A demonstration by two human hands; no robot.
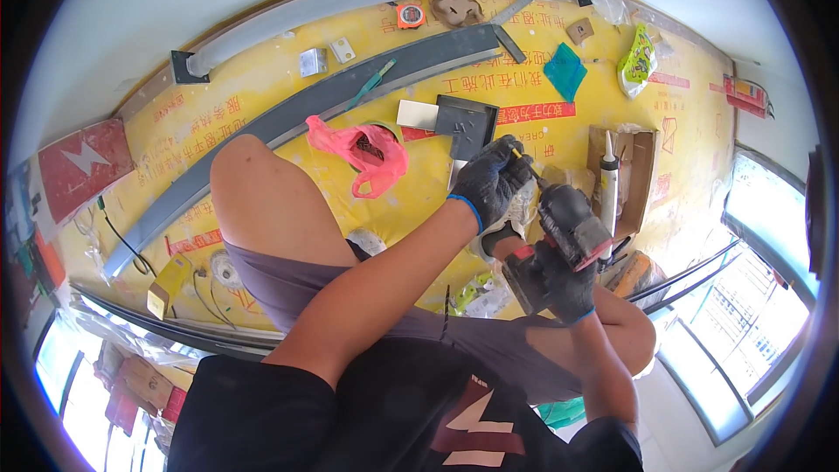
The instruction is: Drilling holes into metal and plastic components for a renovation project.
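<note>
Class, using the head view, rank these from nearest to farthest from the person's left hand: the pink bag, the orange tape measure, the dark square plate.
1. Dark square plate: just above the left hand.
2. Pink bag: to its left, on the yellow floor sheet.
3. Orange tape measure: far up, near the wall.

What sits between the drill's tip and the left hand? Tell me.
Nothing visible. The left hand pinches right at the tip of the drill, which the right hand grips; whatever the left fingers hold there is too small to tell.
</note>
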